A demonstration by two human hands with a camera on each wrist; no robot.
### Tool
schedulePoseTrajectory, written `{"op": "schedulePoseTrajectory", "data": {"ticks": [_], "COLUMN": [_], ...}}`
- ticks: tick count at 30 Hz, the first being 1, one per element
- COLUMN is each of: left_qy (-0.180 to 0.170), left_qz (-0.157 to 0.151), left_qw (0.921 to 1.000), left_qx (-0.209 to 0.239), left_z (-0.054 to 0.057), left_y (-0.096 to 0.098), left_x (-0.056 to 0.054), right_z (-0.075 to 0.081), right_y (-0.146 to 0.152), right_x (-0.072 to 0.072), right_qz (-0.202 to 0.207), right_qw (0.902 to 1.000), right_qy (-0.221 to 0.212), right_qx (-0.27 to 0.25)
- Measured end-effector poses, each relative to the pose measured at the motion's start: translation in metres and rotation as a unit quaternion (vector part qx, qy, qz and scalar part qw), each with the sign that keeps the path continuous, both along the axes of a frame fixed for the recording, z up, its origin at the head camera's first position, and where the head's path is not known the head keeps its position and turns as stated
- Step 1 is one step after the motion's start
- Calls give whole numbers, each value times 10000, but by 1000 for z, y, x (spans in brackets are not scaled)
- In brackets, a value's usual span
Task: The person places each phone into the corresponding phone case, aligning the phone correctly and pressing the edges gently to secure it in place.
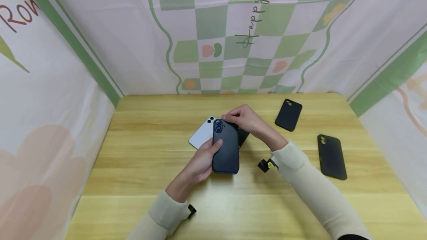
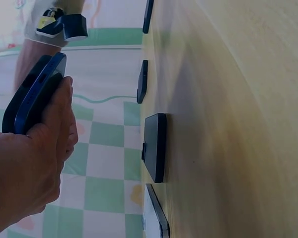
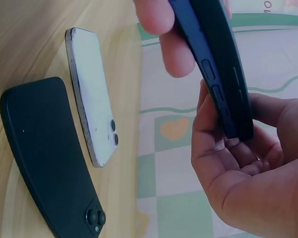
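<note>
My left hand [image 1: 203, 158] holds a dark phone case [image 1: 227, 155] by its left side, thumb across the back, above the table. A blue phone [image 3: 198, 49] lies against the case, its side buttons showing beside the case's slots in the right wrist view. At the top right corner, my right hand [image 1: 247, 121] pinches the edge with curled fingers. Seen from the left wrist, the phone and case stand tilted in the left hand [image 2: 35, 158]. Behind them on the table lie a white phone [image 1: 201, 134] and a black phone [image 3: 49, 153], both partly covered in the head view.
Two black phone cases lie on the right of the wooden table [image 1: 140, 166]: one case [image 1: 288, 115] farther back, another case [image 1: 332, 157] nearer. A patterned cloth [image 1: 133, 47] hangs behind the table's back edge.
</note>
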State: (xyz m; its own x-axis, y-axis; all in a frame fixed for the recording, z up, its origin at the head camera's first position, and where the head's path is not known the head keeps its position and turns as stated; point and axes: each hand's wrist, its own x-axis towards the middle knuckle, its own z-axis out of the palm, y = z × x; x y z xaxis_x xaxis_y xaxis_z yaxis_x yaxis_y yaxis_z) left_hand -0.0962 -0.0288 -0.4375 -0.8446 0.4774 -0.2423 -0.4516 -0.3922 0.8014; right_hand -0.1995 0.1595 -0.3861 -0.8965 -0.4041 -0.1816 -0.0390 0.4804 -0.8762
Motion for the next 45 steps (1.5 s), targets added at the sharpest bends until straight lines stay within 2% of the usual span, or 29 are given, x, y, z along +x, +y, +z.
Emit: {"op": "schedulePoseTrajectory", "data": {"ticks": [16,24,32,45], "left_qy": [0,-71,-169,-75], "left_qz": [-178,-107,-28,17], "left_qw": [9998,9999,9998,9999], "left_qx": [111,38,-42,-121], "left_z": [0,3,2,0], "left_y": [1,2,3,5], "left_x": [0,0,3,3], "right_z": [-2,-2,-2,-5], "right_y": [4,5,5,9], "right_x": [0,1,5,5], "right_qz": [90,55,-21,-39], "right_qw": [9999,9995,9976,9975], "right_qy": [37,-22,-272,-417], "right_qx": [-36,-309,-643,-570]}}
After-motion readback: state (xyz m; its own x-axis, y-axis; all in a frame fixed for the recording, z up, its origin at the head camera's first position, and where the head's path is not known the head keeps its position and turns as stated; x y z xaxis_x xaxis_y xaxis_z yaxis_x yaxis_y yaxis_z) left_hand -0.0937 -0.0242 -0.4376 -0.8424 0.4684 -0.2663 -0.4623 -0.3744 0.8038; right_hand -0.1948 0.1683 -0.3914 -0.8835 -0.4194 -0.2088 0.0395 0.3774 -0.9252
